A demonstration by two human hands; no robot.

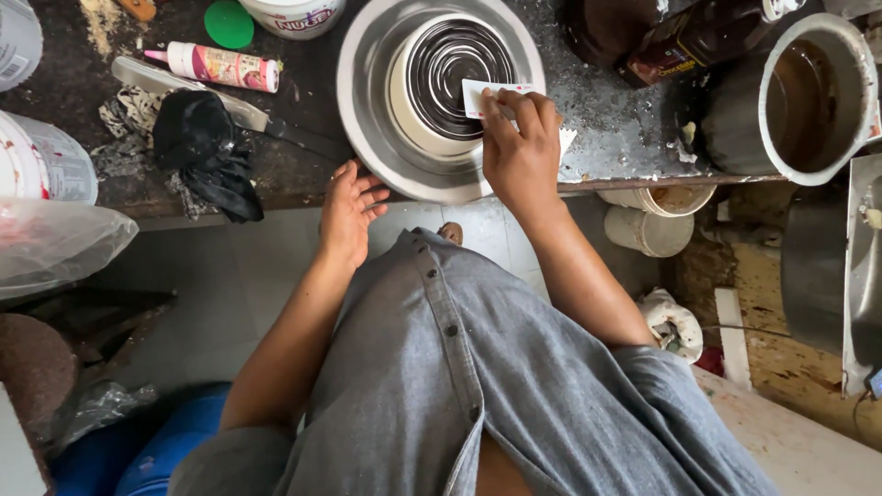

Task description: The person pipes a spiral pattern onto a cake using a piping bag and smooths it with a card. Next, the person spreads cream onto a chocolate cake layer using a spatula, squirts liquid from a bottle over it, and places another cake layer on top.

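Right hand (520, 152) fingers pinch white card (487, 95), long axis sideways; left hand (350, 209) fingers spread.

Much cut off at the edges

The white tub (292, 16) and dark bottle (684, 37) run past the top edge; the right hand (519, 152) hides part of the white card (487, 92), perhaps a scraper.

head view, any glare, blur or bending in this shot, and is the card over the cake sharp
Head view: soft daylight, with mild glare on the round steel tray rim and the grey metal pot at right. The small white card in the right hand is sharp; the left hand too. Wide-angle bending curves the dark worktop edge; the lower left corner is dim.
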